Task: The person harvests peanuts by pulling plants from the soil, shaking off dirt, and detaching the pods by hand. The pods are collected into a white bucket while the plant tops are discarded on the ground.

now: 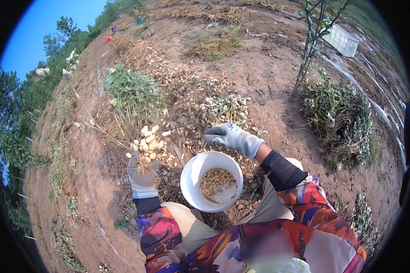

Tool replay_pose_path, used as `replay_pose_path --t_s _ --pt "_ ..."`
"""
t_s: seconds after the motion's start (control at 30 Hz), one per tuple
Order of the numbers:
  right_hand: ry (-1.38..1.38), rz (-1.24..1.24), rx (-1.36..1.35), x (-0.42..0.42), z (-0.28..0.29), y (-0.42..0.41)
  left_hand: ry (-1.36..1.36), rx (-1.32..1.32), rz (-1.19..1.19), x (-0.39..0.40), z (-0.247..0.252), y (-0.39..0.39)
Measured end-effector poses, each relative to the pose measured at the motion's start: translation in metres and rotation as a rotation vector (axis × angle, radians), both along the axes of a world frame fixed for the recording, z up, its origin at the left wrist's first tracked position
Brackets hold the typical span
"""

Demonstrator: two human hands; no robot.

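My left hand [143, 170], in a grey and white work glove, grips a peanut plant by its root end, left of the bucket. Pale peanut pods [149, 142] cluster just beyond the fingers, and the leafy green top [133, 90] points away from me. My right hand [225, 135], gloved alike, hovers over the far right rim of the white plastic bucket [190, 186]. Its fingers are bent, and whether anything is between them cannot be told. Loose peanut pods [217, 181] cover part of the bucket's bottom. The bucket stands between my knees.
Dried leaves and plant litter [191, 99] lie beyond the bucket. A heap of pulled peanut plants [339, 119] lies at the right, near a thin young tree [305, 54]. A white plastic crate [341, 39] stands farther back. Strips of plastic film [362, 90] run along the soil.
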State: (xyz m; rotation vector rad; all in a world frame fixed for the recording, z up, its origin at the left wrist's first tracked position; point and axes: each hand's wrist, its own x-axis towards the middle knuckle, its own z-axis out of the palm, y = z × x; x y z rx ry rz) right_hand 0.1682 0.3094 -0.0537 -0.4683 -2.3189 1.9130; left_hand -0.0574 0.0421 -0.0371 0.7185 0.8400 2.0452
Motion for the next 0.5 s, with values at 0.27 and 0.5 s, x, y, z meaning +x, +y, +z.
replay_pose_path --t_s 0.27,0.5 --pt "0.229 0.157 -0.443 0.001 0.011 -0.003 -0.49 0.05 -0.253 0.088 -0.03 0.064" --pt "0.046 -0.221 -0.362 -0.005 0.007 0.007 -0.088 -0.206 -0.265 0.102 -0.038 0.084"
